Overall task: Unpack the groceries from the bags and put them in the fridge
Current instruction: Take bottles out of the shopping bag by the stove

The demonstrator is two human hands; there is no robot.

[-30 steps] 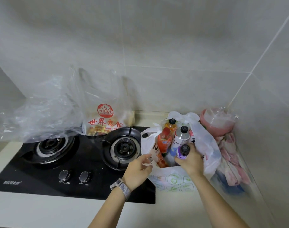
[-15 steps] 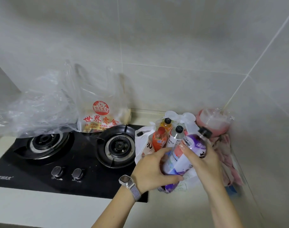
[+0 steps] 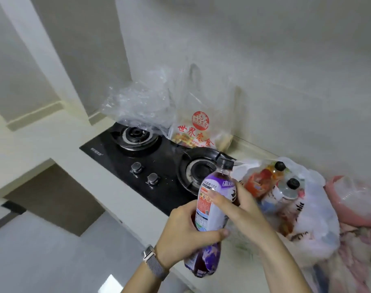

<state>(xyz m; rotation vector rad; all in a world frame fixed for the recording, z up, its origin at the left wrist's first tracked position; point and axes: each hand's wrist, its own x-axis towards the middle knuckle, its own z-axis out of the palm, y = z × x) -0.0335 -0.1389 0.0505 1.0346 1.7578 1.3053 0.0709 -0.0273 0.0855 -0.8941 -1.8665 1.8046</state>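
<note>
A purple-labelled drink bottle [image 3: 210, 210] with a black cap is held in front of me, clear of the bag. My left hand [image 3: 184, 233] wraps its lower half, and my right hand [image 3: 239, 208] grips its upper label from the right. To the right, an open white plastic bag [image 3: 315, 225] on the counter holds an orange bottle [image 3: 262, 182] and a silver-white bottle [image 3: 288, 191], both black-capped. A clear bag with red print [image 3: 197, 127] stands behind the stove, with snacks inside.
A black two-burner gas stove [image 3: 159, 163] sits in the white counter. A crumpled clear bag [image 3: 138, 104] lies over the far burner. A pink container in plastic [image 3: 353, 199] and patterned cloth [image 3: 357, 261] fill the right corner. Grey floor [image 3: 43, 250] shows lower left.
The purple bottle came up out of the white bag and moved left, now held by both hands. My view has swung left and tilted, bringing the floor into sight.
</note>
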